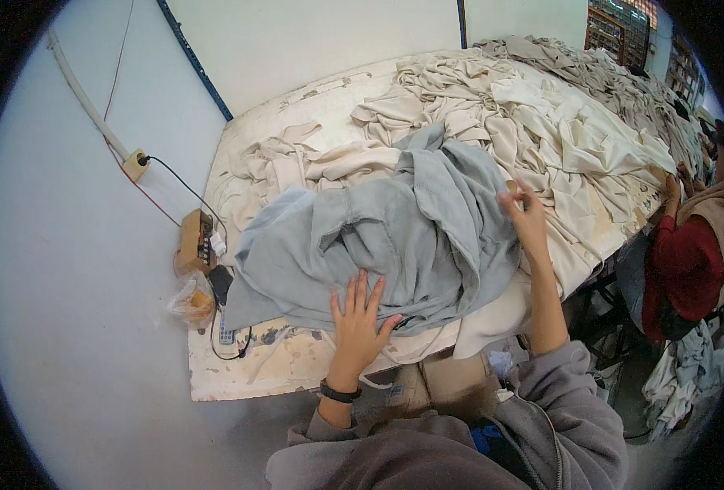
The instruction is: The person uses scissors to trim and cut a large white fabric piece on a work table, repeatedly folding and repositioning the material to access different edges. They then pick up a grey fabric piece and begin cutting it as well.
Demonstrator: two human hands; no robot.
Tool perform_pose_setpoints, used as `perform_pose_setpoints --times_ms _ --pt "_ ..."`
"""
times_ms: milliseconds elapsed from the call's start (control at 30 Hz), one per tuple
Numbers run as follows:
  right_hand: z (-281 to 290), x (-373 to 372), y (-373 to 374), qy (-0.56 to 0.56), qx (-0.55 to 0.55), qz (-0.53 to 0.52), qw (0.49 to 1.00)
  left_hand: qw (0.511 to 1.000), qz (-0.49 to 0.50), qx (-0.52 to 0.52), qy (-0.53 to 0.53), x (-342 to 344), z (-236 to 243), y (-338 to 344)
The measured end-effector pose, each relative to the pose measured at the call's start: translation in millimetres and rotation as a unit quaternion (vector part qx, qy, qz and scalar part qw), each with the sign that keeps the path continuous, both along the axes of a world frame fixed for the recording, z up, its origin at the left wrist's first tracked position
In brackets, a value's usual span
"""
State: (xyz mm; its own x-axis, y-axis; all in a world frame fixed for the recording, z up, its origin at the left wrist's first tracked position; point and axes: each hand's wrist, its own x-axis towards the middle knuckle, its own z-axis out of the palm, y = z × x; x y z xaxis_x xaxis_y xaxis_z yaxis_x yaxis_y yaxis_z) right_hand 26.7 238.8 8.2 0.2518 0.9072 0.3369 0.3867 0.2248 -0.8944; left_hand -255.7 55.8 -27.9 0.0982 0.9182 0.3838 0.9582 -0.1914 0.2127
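Observation:
A grey garment (362, 237) lies bunched on the table, with an opening and folded seams facing up. My left hand (360, 322) rests flat on its near edge, fingers spread and holding nothing. At the garment's right edge is my right hand (530, 219), its fingers bent together. A small brownish spot shows at those fingertips, and I cannot make out what they hold. Pale beige cloth (337, 163) lies behind the grey garment, and cream cloth (570, 122) is heaped farther back on the right.
The worn table (223, 384) has a wall along its left side. A power box (194, 241), a plastic bag (192, 300), a remote control (227, 333) and cords sit at its left edge. Another person in a red sleeve (688, 261) is at the right. Cardboard boxes (452, 384) stand below the near edge.

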Motion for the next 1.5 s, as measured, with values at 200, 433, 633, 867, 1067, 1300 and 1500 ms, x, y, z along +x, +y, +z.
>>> perform_pose_setpoints --times_ms 200,433,633,867,1067,1300,1500 --pt "36 -43 -73 0.179 0.077 0.242 0.951 0.990 -0.021 0.042 -0.136 -8 5 -1" --pt "35 -78 -167 0.110 -0.098 0.659 0.737 0.807 -0.129 -0.006 -0.576 25 14 1" --pt "38 -52 -189 0.138 -0.137 0.627 0.754 0.796 -0.080 -0.073 -0.595 41 16 7" --pt "19 1 -187 0.008 -0.056 0.327 0.943 0.818 0.082 0.165 -0.544 -26 56 18" --pt "-16 -16 -183 0.154 -0.141 0.256 0.944 0.901 0.062 0.256 -0.346 17 66 -28" --pt "-18 -28 -183 0.197 -0.148 0.251 0.936 0.968 -0.243 0.062 -0.034 74 56 -54" --pt "-19 -19 -192 0.193 -0.165 0.282 0.925 0.920 -0.037 0.135 -0.367 35 31 -76"
